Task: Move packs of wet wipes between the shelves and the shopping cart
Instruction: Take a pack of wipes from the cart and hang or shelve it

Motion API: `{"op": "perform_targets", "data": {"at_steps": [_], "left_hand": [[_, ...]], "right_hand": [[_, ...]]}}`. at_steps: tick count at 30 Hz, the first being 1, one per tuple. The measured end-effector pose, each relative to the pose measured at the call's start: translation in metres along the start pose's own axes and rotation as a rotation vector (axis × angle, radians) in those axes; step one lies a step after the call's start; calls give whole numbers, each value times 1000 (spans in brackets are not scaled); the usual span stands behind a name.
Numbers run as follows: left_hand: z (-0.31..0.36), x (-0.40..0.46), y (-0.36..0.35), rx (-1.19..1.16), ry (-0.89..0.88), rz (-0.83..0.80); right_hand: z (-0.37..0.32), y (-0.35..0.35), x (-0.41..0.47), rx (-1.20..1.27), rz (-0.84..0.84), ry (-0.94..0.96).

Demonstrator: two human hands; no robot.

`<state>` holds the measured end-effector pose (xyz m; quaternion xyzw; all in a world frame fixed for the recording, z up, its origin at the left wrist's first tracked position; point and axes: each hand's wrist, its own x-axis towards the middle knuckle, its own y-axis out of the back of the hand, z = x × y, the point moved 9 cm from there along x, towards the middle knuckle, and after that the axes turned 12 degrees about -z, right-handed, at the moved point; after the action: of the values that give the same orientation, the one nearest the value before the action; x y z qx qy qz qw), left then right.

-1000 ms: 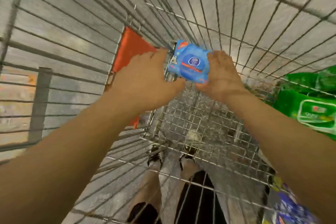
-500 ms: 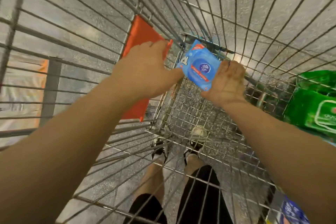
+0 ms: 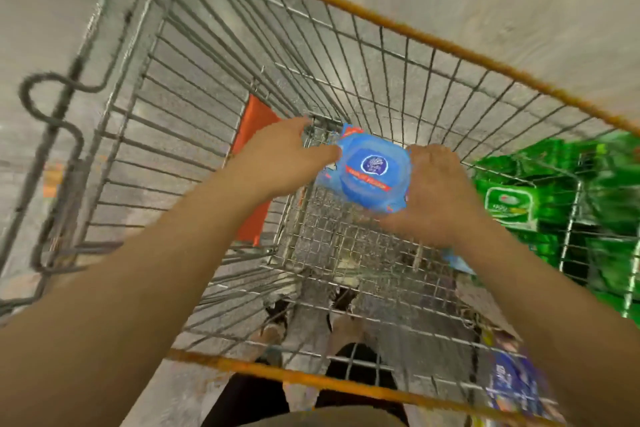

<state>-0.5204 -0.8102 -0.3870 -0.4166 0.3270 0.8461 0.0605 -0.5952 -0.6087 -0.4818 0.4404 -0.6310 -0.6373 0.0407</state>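
Motion blur smears much of the view: the print on the blue pack of wet wipes (image 3: 371, 174) cannot be read, and the green packs (image 3: 509, 206) beyond the right hand (image 3: 434, 198) show only a pale label patch. The right hand's fingers lie mostly behind the blue pack, and a blue scrap (image 3: 459, 262) below that wrist is too blurred to identify. The dark blue packs (image 3: 512, 381) near the right forearm are cut by the cart wires. The blue pack sits between the two hands, above the mesh floor of the shopping cart (image 3: 346, 246), its labelled face turned up toward the camera, its long axis running from the left hand's fingertips down toward the right palm. The left hand (image 3: 280, 163) has straight fingers, thumb touching the pack's left edge. The right hand grasps the pack's right edge, fingers curled under it. An orange flap (image 3: 254, 135) stands just past the left hand.
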Motion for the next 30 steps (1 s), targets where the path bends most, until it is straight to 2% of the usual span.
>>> {"op": "perform_targets", "data": {"at_steps": [4, 6, 9, 13, 17, 19, 21, 23, 24, 27, 30], "left_hand": [[17, -23, 3, -310, -34, -76], [31, -34, 8, -482, -121, -137], [62, -64, 9, -682, -258, -319], [94, -114, 18, -759, -421, -411], [130, -160, 20, -790, -537, -480], [147, -182, 15, -812, -568, -535], [166, -204, 7, -814, -612, -580], [186, -231, -3, -797, -660, -621], [196, -245, -11, -776, -684, -649], [226, -295, -42, -684, -758, -759], [249, -344, -79, -603, -817, -824]], "right_hand": [[-22, 99, -67, 152, 157, 159], [-33, 141, -101, 230, 197, 166], [-45, 183, -147, 317, 242, 120], [-64, 224, -208, 255, 356, 79], [-69, 247, -288, 227, 577, -8], [-59, 248, -333, 437, 689, -142], [-38, 235, -374, 947, 857, -248], [-28, 219, -406, 1464, 994, -228], [-27, 213, -418, 1630, 1012, -167], [-39, 211, -460, 1785, 1007, -73], [-42, 203, -517, 1743, 1119, -133]]}}
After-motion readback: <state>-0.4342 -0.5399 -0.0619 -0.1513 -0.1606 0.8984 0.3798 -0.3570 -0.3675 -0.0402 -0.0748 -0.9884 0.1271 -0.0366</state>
